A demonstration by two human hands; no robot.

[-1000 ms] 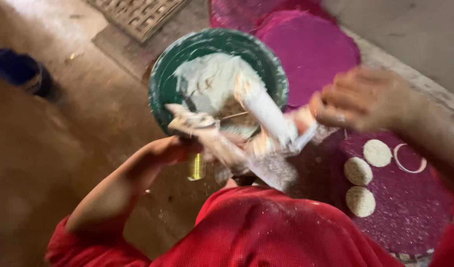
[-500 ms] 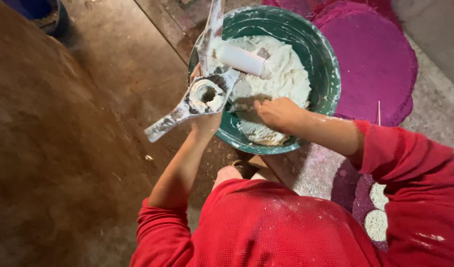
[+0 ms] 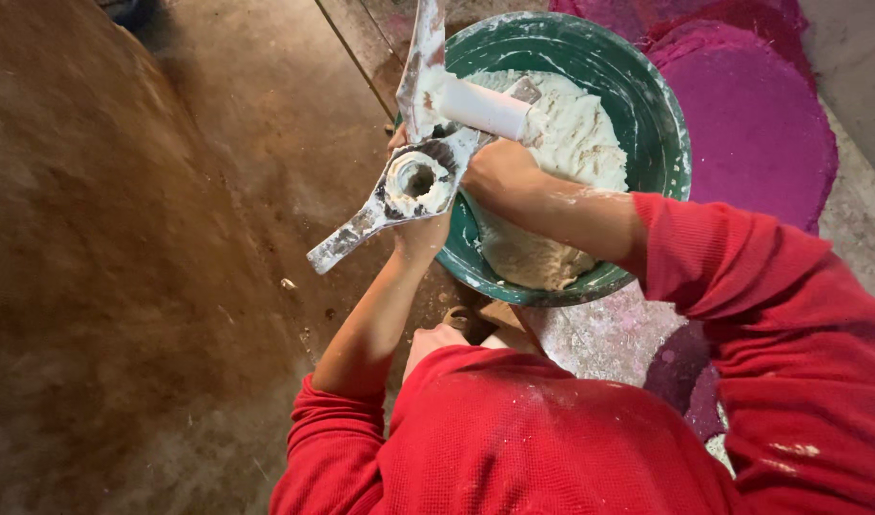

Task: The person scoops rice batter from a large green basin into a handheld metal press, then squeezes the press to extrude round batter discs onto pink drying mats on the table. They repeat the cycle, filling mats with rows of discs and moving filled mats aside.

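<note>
While left hand [image 3: 420,229] grips press [image 3: 413,181], right hand [image 3: 494,172] touches dough [image 3: 571,143].

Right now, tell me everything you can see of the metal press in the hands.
The press is a dull grey metal tool smeared with white dough. It has a round cup in the middle, packed with dough, one arm pointing down-left and another rising to the top edge. A white cylinder juts from it over the bowl. The left hand grips it from below; the right hand presses against its side.
</note>
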